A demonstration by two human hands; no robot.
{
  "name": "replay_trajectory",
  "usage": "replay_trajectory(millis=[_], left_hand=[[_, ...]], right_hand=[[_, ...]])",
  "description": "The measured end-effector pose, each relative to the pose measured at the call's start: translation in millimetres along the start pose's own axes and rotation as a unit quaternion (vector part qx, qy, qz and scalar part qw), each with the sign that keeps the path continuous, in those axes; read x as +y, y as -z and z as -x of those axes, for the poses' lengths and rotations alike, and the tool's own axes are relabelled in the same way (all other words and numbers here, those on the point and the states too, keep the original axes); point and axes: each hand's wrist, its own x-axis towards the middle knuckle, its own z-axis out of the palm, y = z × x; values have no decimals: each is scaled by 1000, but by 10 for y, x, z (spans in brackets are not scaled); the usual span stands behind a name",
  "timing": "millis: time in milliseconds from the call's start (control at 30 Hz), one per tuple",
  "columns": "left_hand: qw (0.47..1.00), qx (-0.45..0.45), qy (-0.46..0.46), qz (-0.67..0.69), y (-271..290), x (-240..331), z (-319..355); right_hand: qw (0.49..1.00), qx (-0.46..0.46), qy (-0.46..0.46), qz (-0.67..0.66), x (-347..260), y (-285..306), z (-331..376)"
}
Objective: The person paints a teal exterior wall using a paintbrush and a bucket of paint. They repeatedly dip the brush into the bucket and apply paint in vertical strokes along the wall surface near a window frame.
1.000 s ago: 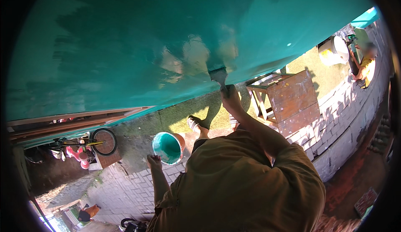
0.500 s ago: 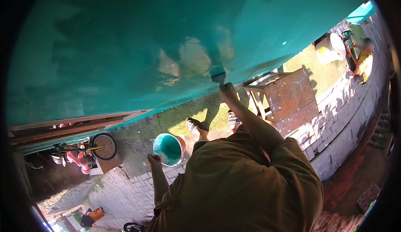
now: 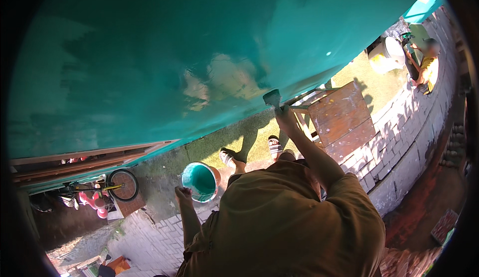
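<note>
A big wall (image 3: 149, 52) painted in glossy teal fills the upper part of the view, and below it there is a strip of grass (image 3: 239, 137) and a paved ground of grey bricks (image 3: 149, 242). One paintbrush (image 3: 273, 98) touches the lower edge of the wall; its bristles are covered with teal paint. The right hand (image 3: 287, 117) is closed around the handle of the paintbrush, with the arm stretched up. One bucket (image 3: 200, 181), round and full of teal paint, hangs beside the left hand (image 3: 182, 194), which is closed in a fist near the rim; I cannot tell if it grips a handle. Two sandalled feet stand on the grass. Just right of the brush stands one wooden table (image 3: 342, 120). One bicycle (image 3: 107, 187) lies far left. Another person (image 3: 426, 62) crouches far right beside one white bucket (image 3: 386, 55).
</note>
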Motion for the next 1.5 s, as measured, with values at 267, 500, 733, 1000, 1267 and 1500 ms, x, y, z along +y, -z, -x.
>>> replay_trajectory(millis=[267, 500, 733, 1000, 1267, 1500], left_hand=[[1000, 26, 13, -1, -99, -46, -56], [1000, 4, 10, -10, -248, -69, -77], [998, -46, 3, -33, -412, -21, -29], [1000, -10, 2, -19, -407, 10, 35], [999, -27, -23, -19, -324, 15, 111], [1000, -12, 2, -25, -330, -40, -41]], right_hand=[[993, -2, 44, -113, -1020, 643, 317], [943, 13, 231, -241, -2038, 1428, 1173], [939, -21, 240, -247, -1617, 1243, 692], [986, -16, 58, -155, 449, 96, -117], [966, -74, -33, -246, -141, 363, -108], [945, -110, 30, -307, -1963, 1507, 898]])
